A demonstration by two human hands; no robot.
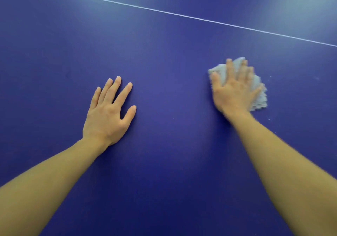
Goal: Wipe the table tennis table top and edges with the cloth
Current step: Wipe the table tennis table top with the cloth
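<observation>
Pressing cloth (260, 100) w/ R hand (235, 91) (long axis diag.)

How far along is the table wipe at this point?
Mid-job. Nothing shows which areas are already wiped. In hand: the right hand presses the cloth flat on the table top, blurred in motion; the left hand rests flat, apart from it. Left: white specks right of the cloth, and the edges, none in view.

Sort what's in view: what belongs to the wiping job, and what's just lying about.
Job: the pale blue cloth, pressed flat under the right hand; the blue table top; white specks beside the cloth.
Not in the job: the left hand, resting flat on the table; the white line.
</observation>
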